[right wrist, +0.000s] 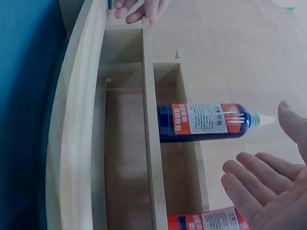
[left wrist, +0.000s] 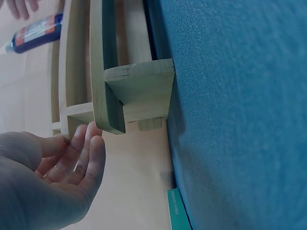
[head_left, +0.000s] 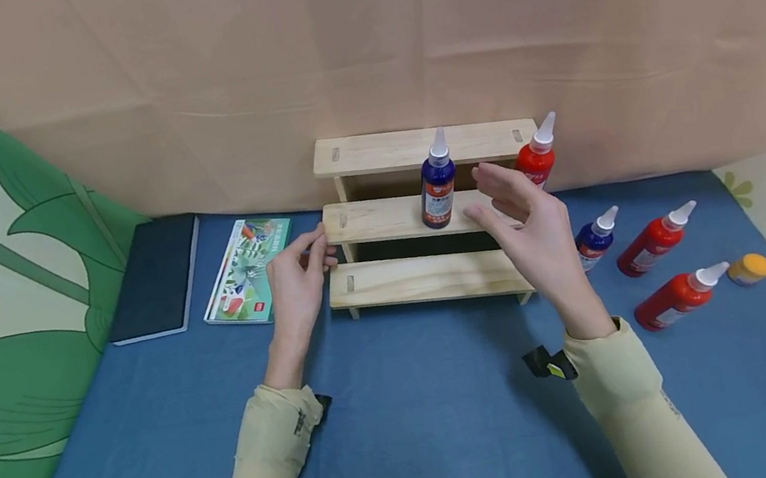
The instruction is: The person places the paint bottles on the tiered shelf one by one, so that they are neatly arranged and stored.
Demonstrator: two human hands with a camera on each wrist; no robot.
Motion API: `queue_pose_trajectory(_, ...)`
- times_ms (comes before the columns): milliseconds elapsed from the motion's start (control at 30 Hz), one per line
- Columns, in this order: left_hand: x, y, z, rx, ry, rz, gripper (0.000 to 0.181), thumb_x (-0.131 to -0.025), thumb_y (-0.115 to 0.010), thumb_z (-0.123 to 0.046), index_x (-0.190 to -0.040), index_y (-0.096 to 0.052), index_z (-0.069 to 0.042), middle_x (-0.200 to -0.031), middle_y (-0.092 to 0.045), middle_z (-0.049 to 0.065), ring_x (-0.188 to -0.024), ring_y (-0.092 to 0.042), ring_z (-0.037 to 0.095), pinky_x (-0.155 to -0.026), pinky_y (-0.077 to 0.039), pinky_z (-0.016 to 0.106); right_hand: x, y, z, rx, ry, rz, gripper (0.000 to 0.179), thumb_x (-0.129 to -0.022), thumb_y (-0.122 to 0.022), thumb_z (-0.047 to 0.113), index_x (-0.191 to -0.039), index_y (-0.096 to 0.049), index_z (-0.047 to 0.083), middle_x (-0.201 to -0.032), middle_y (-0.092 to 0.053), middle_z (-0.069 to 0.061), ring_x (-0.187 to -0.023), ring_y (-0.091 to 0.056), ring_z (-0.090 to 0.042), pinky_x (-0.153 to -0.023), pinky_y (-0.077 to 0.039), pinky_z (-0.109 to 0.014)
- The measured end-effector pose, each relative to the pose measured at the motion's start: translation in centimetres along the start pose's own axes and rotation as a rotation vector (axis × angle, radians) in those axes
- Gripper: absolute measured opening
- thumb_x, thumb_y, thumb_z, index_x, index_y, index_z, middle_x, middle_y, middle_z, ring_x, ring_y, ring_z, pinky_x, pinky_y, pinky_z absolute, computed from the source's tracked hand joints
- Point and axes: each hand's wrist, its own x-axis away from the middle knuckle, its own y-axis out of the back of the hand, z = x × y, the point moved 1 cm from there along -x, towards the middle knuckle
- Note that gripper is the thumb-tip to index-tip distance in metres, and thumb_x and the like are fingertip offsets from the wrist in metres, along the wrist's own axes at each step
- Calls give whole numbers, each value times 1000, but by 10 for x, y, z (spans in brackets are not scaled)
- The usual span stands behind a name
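A three-tier wooden step rack (head_left: 428,278) stands on the blue cloth. At the left end of its middle board, my left hand (head_left: 298,274) pinches the wood between thumb and fingers; the left wrist view shows the fingertips against that end. A dark blue squeeze bottle (head_left: 437,188) with a white nozzle stands upright on the middle board. Just right of it my right hand (head_left: 529,227) hovers with fingers apart, holding nothing; in the right wrist view its thumb is near the nozzle. Behind that hand, a red bottle (head_left: 535,158) stands at the board's right end, its base hidden in the head view.
Right of the rack stand another blue bottle (head_left: 592,242), two red bottles (head_left: 647,250) and a small yellow-capped jar (head_left: 749,269). To the left lie a colourful booklet (head_left: 251,269) and a dark notebook (head_left: 157,277). A beige curtain (head_left: 236,86) hangs close behind the rack.
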Motion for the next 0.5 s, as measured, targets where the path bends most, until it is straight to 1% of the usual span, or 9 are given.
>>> queue_pose_trajectory(133,-1,-1,1,-2,3,1,29,-109,-64,-9,-133,-72,5,-97,-77,20,-78,-76,30,-77,-65,46,7,7,-2,9,-2,1,52,-102,-77,18,-151,-61,8,-146,-66,-6,-134,-63,-22,-111,-52,-36)
queue_pose_trajectory(367,-1,0,1,-17,5,2,29,-110,-63,-10,-134,-72,4,-98,-77,21,-79,-77,31,-73,-64,32,16,20,-5,21,12,-21,53,-101,-78,14,-151,-61,8,-145,-67,-8,-131,-65,-25,-108,-53,-27)
queue_pose_trajectory(500,-1,0,0,-22,7,5,30,-110,-63,-10,-134,-72,4,-99,-77,23,-79,-77,30,-74,-64,32,22,28,-8,33,17,-40,53,-100,-79,13,-150,-62,9,-143,-68,-8,-128,-66,-26,-106,-53,-23)
